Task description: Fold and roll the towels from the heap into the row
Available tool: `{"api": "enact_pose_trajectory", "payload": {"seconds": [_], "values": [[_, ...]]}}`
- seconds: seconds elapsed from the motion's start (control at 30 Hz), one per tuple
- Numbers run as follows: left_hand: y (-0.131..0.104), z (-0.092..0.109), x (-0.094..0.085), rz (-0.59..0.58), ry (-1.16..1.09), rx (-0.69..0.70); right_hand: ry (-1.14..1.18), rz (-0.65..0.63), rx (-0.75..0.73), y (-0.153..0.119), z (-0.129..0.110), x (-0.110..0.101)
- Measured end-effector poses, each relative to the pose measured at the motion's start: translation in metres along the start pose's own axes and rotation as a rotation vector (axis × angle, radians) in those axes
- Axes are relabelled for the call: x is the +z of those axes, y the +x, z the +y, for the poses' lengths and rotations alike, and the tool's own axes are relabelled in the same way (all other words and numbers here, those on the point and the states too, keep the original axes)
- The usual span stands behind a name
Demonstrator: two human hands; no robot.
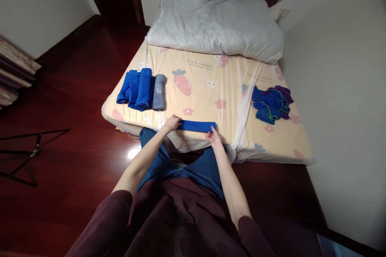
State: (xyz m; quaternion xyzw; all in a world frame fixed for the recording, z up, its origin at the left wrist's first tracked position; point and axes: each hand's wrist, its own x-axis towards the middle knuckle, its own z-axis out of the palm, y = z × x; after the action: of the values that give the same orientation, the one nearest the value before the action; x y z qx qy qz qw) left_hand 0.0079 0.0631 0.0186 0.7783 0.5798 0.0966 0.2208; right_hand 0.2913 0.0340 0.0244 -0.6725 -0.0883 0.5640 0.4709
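A blue towel (pixel 196 125), folded into a long narrow strip, lies along the front edge of the bed in front of me. Its left end is in my left hand (pixel 173 123), whose fingers close over it from above. At the right end, my right hand (pixel 213 136) grips the towel with the thumb on top and the fingers curled beneath. To the left lie several rolled or folded blue towels (pixel 144 88), side by side with a rolled grey towel (pixel 159 92). Over on the right is a loose heap of blue cloths with green edging (pixel 268 106) and a purple cloth (pixel 285 93).
The bed (pixel 208 100) has a yellow sheet printed with carrots and flowers. A bunched white quilt (pixel 217 22) covers its far end. A white wall (pixel 337 88) runs close along the right side. Black tripod legs (pixel 33 153) stand on the dark red floor at left.
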Motion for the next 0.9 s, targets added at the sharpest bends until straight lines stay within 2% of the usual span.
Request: {"api": "enact_pose_trajectory", "payload": {"seconds": [0.1, 0.17, 0.23, 0.33, 0.47, 0.6, 0.7, 0.9], "values": [[0.007, -0.007, -0.004, -0.033, -0.024, 0.009, -0.042, 0.010, -0.066, 0.000, -0.012, 0.010], [0.009, -0.011, -0.005, -0.049, -0.047, 0.022, -0.048, -0.033, -0.143, -0.004, -0.021, 0.016], [0.009, -0.014, -0.006, -0.060, -0.073, 0.038, -0.041, -0.149, -0.229, -0.012, -0.031, 0.021], [0.009, -0.017, -0.006, -0.078, -0.155, 0.071, -0.071, -0.392, -0.383, -0.033, -0.046, 0.033], [0.007, -0.021, -0.012, -0.078, -0.307, 0.098, -0.214, -0.609, -0.592, -0.068, -0.067, 0.063], [-0.001, -0.029, -0.025, 0.029, -0.391, 0.130, -0.356, -0.784, -0.737, -0.096, -0.087, 0.102], [-0.009, -0.036, -0.034, 0.127, -0.408, 0.085, -0.434, -0.874, -0.789, -0.107, -0.100, 0.128], [-0.016, -0.037, -0.045, 0.337, -0.532, -0.067, -0.445, -0.876, -0.894, -0.114, -0.118, 0.168]]}}
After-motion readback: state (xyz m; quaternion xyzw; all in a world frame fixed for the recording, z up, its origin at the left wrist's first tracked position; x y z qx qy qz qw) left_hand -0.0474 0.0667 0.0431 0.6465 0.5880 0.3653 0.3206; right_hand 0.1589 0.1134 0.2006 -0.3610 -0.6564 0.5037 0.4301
